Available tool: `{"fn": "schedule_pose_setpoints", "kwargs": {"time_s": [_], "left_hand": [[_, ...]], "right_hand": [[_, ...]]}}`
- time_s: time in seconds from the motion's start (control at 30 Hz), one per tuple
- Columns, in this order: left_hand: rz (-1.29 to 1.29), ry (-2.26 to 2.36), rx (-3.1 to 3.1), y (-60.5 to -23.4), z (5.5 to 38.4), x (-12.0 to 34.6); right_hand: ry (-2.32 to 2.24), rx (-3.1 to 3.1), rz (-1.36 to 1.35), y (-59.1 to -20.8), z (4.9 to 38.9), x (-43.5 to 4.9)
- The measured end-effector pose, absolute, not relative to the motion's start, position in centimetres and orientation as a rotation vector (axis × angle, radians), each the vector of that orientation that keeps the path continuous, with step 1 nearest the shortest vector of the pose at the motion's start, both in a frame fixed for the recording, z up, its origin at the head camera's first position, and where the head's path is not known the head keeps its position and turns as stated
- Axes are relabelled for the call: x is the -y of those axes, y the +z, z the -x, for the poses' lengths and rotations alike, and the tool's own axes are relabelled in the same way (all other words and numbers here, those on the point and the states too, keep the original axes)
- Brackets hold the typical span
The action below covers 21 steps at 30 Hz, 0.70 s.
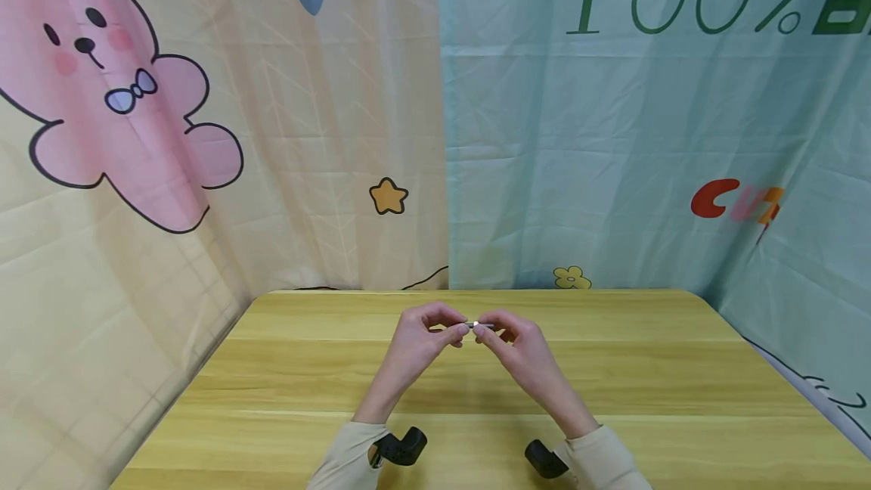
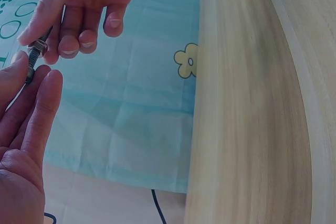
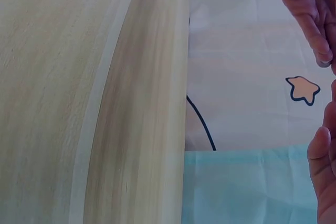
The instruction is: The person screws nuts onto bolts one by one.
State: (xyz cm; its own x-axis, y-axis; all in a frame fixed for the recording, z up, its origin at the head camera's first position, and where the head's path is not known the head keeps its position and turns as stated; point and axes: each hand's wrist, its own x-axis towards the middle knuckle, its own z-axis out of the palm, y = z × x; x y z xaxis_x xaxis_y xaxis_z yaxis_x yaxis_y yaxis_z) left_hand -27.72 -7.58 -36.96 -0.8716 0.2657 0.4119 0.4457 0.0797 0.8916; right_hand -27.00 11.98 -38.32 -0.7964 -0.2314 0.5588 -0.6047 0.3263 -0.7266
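In the head view, my left hand (image 1: 424, 333) and right hand (image 1: 520, 346) meet above the table, fingertips nearly together around a small metal bolt (image 1: 474, 324). The left wrist view shows the bolt's threaded shank (image 2: 34, 56) with a nut (image 2: 40, 45) on it. My left hand (image 2: 26, 140) pinches the lower end between thumb and finger. My right hand (image 2: 92, 3) pinches at the nut and the part beyond it, its other fingers loosely bent. Fingers hide both ends of the bolt. In the right wrist view both hands are cut off at the right edge and the bolt is not visible.
A wooden table (image 1: 306, 384) lies beneath the hands. Printed curtains, one cream (image 1: 327, 134) and one light blue (image 1: 544, 134), hang behind and beside it. Black camera mounts (image 1: 403, 446) sit on the wrists by the beige sleeves.
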Motion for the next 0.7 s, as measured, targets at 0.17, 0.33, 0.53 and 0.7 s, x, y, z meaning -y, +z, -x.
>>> {"fn": "schedule_pose_setpoints", "kwargs": {"time_s": [0.17,0.33,0.53,0.7], "left_hand": [[0.744,-1.905,2.186,-37.02,27.74,7.55],[0.74,-1.913,2.178,-36.91,27.77,7.59],[0.732,-1.903,2.189,-36.76,27.72,7.62],[0.736,-1.905,2.191,-36.88,27.72,7.63]], "right_hand": [[1.475,2.274,-0.693,-38.47,26.94,-11.89],[1.507,2.21,-0.746,-38.48,26.98,-11.87],[1.484,2.199,-0.774,-38.32,27.06,-11.77],[1.483,2.254,-0.735,-38.17,26.89,-11.83]]}}
